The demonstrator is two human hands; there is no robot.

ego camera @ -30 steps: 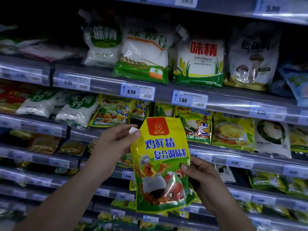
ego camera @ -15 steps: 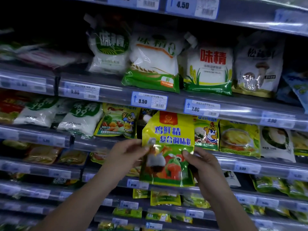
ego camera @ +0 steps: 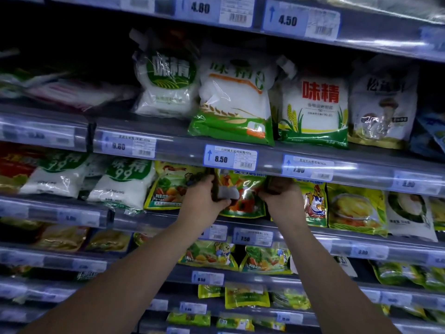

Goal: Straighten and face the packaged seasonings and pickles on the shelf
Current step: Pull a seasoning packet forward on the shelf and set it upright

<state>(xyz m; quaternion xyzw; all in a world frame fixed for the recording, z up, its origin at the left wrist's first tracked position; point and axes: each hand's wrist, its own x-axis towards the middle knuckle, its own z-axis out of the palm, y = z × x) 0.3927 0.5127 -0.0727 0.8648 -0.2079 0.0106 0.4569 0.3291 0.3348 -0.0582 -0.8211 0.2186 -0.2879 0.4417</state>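
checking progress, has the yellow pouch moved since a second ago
Yes. The yellow pouch has gone up and back into the shelf row, its top now tucked under the 8.50 tag.

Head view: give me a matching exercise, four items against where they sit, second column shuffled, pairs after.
Items
1. yellow seasoning pouch
2. red-lettered white bag
3. mushroom bag
4. 8.50 price tag

Places
A. far right of the white bags on the upper shelf
B. between left hand and right hand
C. on the shelf rail directly above the hands
D. upper shelf, just left of the mushroom bag

Pairs: 1-B, 2-D, 3-A, 4-C
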